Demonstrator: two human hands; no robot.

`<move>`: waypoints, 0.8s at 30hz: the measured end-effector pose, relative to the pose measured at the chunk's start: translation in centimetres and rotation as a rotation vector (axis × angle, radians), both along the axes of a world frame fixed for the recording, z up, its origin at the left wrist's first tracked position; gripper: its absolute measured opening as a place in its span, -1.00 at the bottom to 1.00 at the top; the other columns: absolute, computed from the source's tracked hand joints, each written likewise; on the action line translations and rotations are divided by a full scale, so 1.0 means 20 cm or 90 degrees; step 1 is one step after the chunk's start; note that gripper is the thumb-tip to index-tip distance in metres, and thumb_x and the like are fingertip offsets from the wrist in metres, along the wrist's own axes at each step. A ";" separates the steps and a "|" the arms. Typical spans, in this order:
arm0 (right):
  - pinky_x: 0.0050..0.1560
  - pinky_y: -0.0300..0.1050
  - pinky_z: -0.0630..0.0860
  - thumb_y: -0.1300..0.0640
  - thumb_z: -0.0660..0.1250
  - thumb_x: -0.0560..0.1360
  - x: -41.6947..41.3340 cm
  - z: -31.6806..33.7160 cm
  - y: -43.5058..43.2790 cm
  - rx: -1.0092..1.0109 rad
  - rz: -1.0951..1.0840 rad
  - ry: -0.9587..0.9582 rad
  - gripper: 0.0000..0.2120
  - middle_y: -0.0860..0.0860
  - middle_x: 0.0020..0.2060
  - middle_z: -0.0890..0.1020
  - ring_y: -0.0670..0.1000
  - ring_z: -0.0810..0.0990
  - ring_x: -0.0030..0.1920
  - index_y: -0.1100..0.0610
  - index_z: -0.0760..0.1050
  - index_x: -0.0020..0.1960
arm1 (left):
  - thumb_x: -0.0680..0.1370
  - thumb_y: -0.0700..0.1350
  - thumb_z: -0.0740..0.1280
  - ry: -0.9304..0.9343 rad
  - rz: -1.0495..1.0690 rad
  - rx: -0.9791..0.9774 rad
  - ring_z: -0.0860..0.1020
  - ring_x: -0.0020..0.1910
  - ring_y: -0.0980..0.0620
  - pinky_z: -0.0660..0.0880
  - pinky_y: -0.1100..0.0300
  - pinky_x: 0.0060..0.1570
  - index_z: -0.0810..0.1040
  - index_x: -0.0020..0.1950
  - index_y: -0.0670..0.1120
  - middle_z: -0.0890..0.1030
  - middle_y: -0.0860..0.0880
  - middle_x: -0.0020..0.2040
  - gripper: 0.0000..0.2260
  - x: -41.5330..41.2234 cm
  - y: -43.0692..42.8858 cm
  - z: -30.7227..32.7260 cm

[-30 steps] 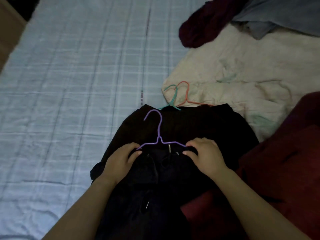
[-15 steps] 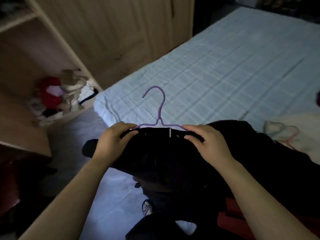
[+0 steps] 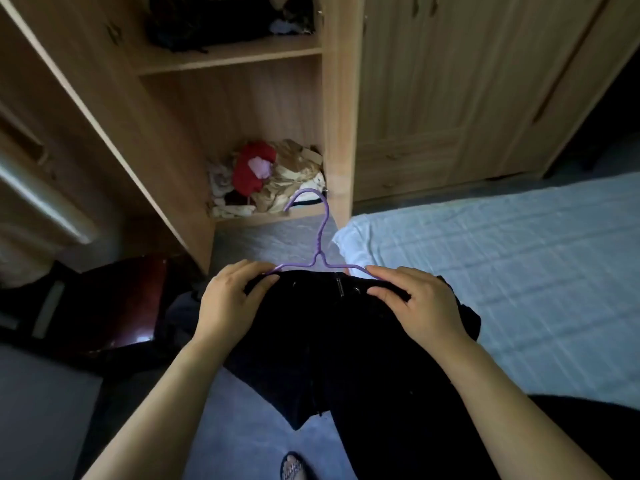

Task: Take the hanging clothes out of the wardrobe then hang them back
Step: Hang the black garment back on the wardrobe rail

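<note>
The black garment (image 3: 346, 341) hangs on the purple hanger (image 3: 320, 244), held up in the air in front of the wardrobe (image 3: 337, 116), with the hook pointing toward the wardrobe's open compartment. A second ago it lay flat on the bed among other hangers; half a second ago it was just coming off the mattress. Now it is clear of the bed and its lower part drapes down toward the floor. The left hand (image 3: 230, 303) grips the garment's top edge over the hanger's left arm, fingers curled onto the fabric. The right hand (image 3: 420, 306) does the same on the hanger's right arm. The grip is unchanged across all three moments. The view has swung round since then, so the wardrobe now fills the scene ahead rather than sitting off to one side. Its lower shelf holds a heap of clothes (image 3: 266, 178), red and beige, just behind the hook, and dark items lie on the shelf above. To the right of the open compartment are the wardrobe's closed doors (image 3: 433, 98), and the bed (image 3: 519, 271) stands in front of them. A sandalled foot (image 3: 294, 469) shows on the floor before the wardrobe.
</note>
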State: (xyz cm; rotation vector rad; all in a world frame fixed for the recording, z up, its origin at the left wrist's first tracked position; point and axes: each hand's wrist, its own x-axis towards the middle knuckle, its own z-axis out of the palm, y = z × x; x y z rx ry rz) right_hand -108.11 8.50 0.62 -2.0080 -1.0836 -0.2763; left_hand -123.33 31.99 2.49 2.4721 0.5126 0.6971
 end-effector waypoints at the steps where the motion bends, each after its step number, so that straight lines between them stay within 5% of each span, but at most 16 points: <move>1: -0.24 -0.40 0.38 -0.12 0.31 0.44 0.02 0.02 0.13 0.005 0.007 -0.002 -0.68 -0.11 -0.33 0.61 -0.11 0.51 -0.27 0.00 0.62 0.11 | 0.48 0.11 0.23 -0.005 0.010 -0.001 0.53 -0.14 0.06 0.41 0.24 -0.11 0.64 -0.04 -0.06 0.62 0.04 -0.17 -0.69 0.00 0.11 0.02; 10: -0.16 -0.50 0.35 -0.09 0.35 0.41 0.30 0.19 0.97 0.034 0.045 -0.041 -0.68 -0.11 -0.25 0.63 -0.15 0.55 -0.19 0.00 0.62 0.11 | 0.45 -0.05 0.34 -0.088 0.051 0.004 0.50 -0.08 0.18 0.35 0.39 -0.09 0.63 -0.04 -0.08 0.57 0.16 -0.10 -0.83 0.19 0.87 0.14; 14: -0.29 -0.34 0.38 -0.11 0.32 0.43 0.57 0.22 1.25 0.040 0.065 -0.069 -0.64 -0.20 -0.33 0.51 -0.19 0.45 -0.31 -0.08 0.53 0.21 | 0.45 -0.04 0.35 -0.103 0.036 0.013 0.52 -0.07 0.17 0.36 0.38 -0.07 0.64 -0.05 -0.07 0.57 0.17 -0.11 -0.84 0.48 1.18 0.18; 18: -0.26 -0.09 0.53 -0.17 0.32 0.42 0.95 0.23 1.55 0.061 0.060 -0.095 -0.62 -0.06 -0.20 0.69 -0.05 0.64 -0.24 -0.07 0.55 0.19 | 0.45 0.09 0.30 -0.103 0.023 0.034 0.54 -0.07 0.16 0.43 0.25 -0.09 0.64 -0.03 0.03 0.63 0.15 -0.10 -0.78 0.90 1.52 0.26; 24: -0.24 -0.43 0.40 -0.14 0.33 0.41 1.65 0.48 2.12 0.096 0.063 -0.135 -0.59 -0.25 -0.27 0.56 -0.27 0.48 -0.28 -0.08 0.50 0.23 | 0.47 0.03 0.33 -0.145 0.026 0.041 0.53 -0.04 0.24 0.42 0.32 -0.06 0.62 -0.04 0.12 0.58 0.32 -0.12 -0.88 1.56 2.06 0.52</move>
